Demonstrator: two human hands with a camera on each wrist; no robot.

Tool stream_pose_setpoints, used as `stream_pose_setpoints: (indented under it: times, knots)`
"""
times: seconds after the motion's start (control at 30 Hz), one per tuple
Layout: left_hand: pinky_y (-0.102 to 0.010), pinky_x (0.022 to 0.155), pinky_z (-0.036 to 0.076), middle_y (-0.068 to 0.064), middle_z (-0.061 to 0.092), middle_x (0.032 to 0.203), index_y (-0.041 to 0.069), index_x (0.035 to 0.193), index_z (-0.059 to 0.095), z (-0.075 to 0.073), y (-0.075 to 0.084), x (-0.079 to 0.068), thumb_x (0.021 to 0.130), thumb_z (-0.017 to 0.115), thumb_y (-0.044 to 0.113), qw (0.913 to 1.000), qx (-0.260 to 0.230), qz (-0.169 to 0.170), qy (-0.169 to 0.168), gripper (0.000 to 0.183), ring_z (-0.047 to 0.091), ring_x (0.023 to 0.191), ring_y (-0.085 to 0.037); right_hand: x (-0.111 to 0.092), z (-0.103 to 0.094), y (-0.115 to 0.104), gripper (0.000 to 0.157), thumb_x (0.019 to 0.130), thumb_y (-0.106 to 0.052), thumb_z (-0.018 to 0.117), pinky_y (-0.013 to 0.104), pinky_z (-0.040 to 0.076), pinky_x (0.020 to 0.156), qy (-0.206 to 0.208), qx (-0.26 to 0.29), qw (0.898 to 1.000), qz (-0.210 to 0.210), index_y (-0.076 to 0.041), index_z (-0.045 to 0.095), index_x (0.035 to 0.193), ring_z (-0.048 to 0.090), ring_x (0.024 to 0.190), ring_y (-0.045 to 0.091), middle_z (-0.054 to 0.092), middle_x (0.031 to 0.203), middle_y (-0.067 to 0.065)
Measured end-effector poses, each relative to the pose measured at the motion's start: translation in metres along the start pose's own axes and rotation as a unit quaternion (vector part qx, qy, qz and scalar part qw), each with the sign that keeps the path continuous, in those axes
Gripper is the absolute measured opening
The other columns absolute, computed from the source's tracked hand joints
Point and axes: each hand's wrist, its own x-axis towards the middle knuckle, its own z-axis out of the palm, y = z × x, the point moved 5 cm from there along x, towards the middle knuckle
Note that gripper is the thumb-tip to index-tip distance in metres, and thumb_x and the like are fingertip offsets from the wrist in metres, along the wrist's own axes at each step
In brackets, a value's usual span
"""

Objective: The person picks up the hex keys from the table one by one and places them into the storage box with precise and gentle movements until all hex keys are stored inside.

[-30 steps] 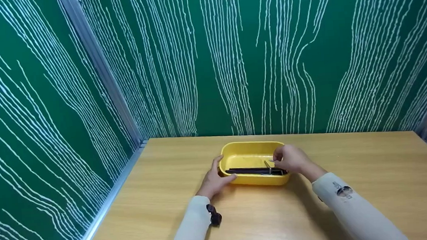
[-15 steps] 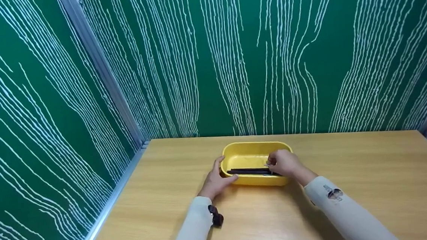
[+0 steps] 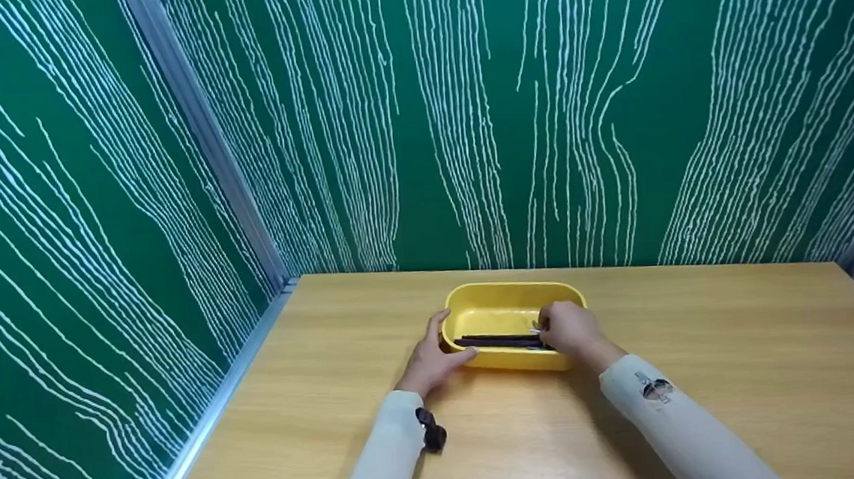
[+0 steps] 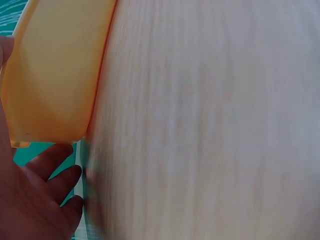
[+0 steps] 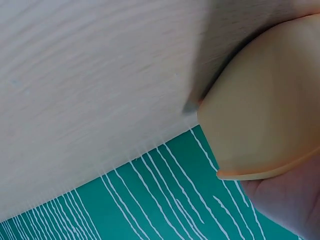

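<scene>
A yellow plastic tub [image 3: 514, 359] stands on the table. My left hand [image 3: 428, 363] holds its left end, thumb at the front rim and fingers round the end wall. In the left wrist view those fingers [image 4: 62, 185] lie by the tub's end. Inside, along the front wall, lie dark slender sticks [image 3: 496, 341]. My right hand [image 3: 572, 332] reaches over the right end of the rim, fingers bent down into the tub. A small silvery piece [image 3: 535, 328] shows at its fingertips; I cannot tell its kind. In the right wrist view the tub wall hides most of this hand [image 5: 287, 200].
The wooden table [image 3: 706, 355] extends on both sides of the tub. A green wall with wavy white lines [image 3: 456, 117] rises at its back edge, and another stands to the left. A dark strap piece [image 3: 430, 430] sits on the left sleeve.
My right hand has moved left and slightly lower into the tub, with its fingers over the sticks' right end. A thin upright piece seen there earlier is covered. My left hand stays on the tub.
</scene>
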Motion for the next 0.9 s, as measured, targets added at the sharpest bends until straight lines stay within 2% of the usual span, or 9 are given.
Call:
stream_pose_setpoints:
  times: [0.23,0.73,0.9]
  knots:
    - [-0.042,0.102,0.028,0.003,0.038,0.135,0.050,0.130,0.019,0.0006,-0.0008,-0.0005,0.052,0.065,0.069,0.9999,0.002,-0.012,-0.002,0.092,0.039,0.119,-0.016,-0.0005,0.0019,0.0017,0.005,0.078,-0.014,0.062,0.029,0.044,0.063,-0.009,0.002,1.000,0.022,-0.012,0.062,0.083,0.052,0.068,0.019,0.057,0.074,0.002]
    - [-0.044,0.102,0.028,0.004,0.038,0.135,0.053,0.127,0.018,0.0008,-0.0022,0.0010,0.052,0.066,0.068,0.9999,-0.001,-0.017,-0.002,0.091,0.039,0.119,-0.017,0.0009,0.0024,-0.0002,0.010,0.073,-0.014,0.063,0.037,0.044,0.069,0.004,-0.043,0.999,-0.008,-0.013,0.064,0.083,0.051,0.069,0.019,0.061,0.080,0.000]
    - [-0.043,0.101,0.029,0.002,0.039,0.134,0.049,0.129,0.019,-0.0008,-0.0013,-0.0002,0.054,0.067,0.065,1.0000,0.005,-0.002,0.002,0.090,0.039,0.119,-0.016,-0.0008,0.0014,-0.0025,0.012,0.073,-0.015,0.062,0.040,0.045,0.071,0.013,-0.050,0.998,-0.019,-0.014,0.065,0.084,0.052,0.070,0.020,0.062,0.082,0.001]
